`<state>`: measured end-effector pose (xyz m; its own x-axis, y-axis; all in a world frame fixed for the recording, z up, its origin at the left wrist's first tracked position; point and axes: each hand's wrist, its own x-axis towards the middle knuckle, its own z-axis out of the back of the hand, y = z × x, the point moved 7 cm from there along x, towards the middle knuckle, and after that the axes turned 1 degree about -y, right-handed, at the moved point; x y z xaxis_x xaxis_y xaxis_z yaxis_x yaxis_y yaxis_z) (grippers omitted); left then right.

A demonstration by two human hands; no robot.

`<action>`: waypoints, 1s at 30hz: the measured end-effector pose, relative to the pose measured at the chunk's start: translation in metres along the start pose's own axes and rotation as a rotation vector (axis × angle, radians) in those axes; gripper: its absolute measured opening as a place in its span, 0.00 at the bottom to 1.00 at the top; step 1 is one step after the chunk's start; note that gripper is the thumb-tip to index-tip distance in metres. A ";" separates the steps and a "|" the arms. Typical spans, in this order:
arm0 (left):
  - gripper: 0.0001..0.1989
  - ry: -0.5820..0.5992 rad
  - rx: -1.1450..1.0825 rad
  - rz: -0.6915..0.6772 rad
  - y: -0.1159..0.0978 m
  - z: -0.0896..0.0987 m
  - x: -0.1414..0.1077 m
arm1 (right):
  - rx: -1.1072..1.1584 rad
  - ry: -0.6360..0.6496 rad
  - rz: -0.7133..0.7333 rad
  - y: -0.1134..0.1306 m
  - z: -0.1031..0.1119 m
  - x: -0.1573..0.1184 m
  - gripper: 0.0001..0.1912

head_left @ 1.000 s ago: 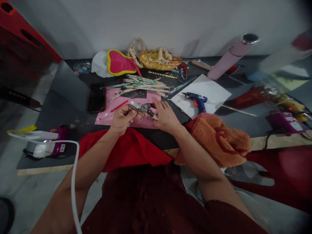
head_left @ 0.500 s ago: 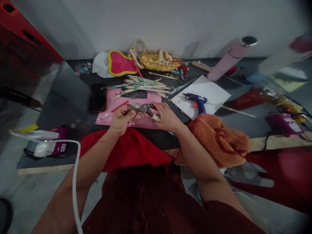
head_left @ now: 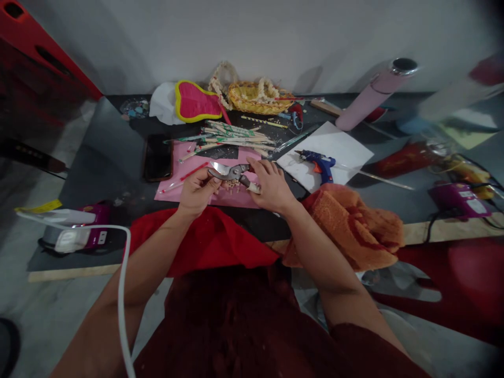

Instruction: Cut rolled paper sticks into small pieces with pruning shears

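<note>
My right hand [head_left: 272,185] is wrapped round the handles of a pair of pruning shears [head_left: 236,171], whose blades point left. The blades stand apart. Right at the blade tips, my left hand [head_left: 200,190] is closed in a pinch; whatever its fingers hold is too small or hidden to make out. Below the shears, small cut wooden bits [head_left: 233,185] lie scattered on a pink sheet [head_left: 167,190]. A bundle of wooden sticks [head_left: 236,137], some in green-printed wrappers, rests just beyond both hands.
To the left lies a phone [head_left: 158,157]. A blue glue gun [head_left: 321,164] sits on white paper [head_left: 348,147], with an orange cloth [head_left: 346,226] nearer me. Behind stand a wicker basket [head_left: 246,100], a pink-yellow fan-shaped piece [head_left: 197,102] and a pink flask [head_left: 374,94].
The blades of the shears have spread wider, and my right hand's fingers have loosened outward on the handles. My left hand has hardly moved.
</note>
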<state>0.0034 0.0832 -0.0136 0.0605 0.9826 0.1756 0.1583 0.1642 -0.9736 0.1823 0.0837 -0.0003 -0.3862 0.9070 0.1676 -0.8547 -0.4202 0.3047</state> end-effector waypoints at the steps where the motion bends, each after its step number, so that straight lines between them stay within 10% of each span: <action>1: 0.11 0.002 0.001 -0.007 0.000 0.000 0.000 | -0.002 0.007 0.003 0.000 0.000 0.000 0.40; 30: 0.13 -0.007 0.054 -0.060 -0.007 0.000 -0.004 | 0.025 -0.016 -0.009 0.007 -0.010 0.000 0.33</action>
<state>0.0017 0.0784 -0.0073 0.0461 0.9715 0.2327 0.1083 0.2267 -0.9679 0.1728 0.0810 -0.0071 -0.3724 0.9104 0.1800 -0.8493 -0.4125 0.3293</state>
